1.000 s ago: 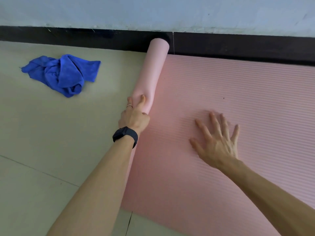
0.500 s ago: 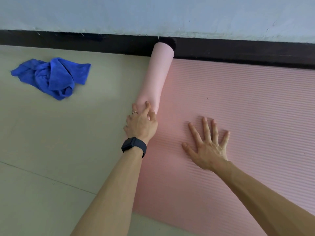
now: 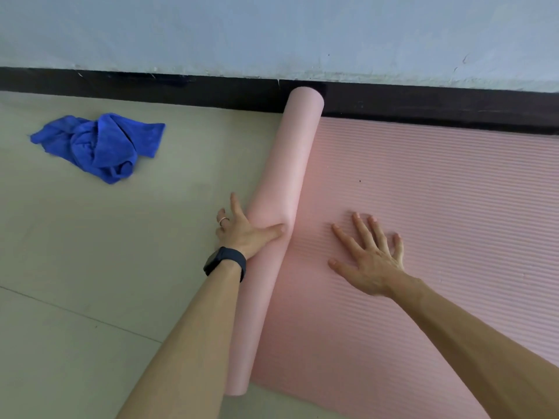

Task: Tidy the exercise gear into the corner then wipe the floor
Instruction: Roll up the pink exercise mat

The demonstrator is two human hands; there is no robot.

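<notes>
- Left hand [image 3: 242, 234] spread open, thumb pressing across the roll [image 3: 290, 164].
- Right hand [image 3: 370, 261] splayed flat on the ribbed pink mat [image 3: 438, 207].
- Mat half-rolled, the roll's smooth end touching the black skirting [image 3: 423, 107] at the floor's [image 3: 90, 267] far edge.
- Crumpled blue cloth [image 3: 99, 146] well apart, left.

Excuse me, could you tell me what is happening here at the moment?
A person is rolling up a pink exercise mat by the wall. The left hand presses against the rolled part, thumb across it; the right hand lies spread flat on the unrolled part. The roll's far end reaches the black skirting. A crumpled blue cloth lies untouched on the floor to the left.
</notes>
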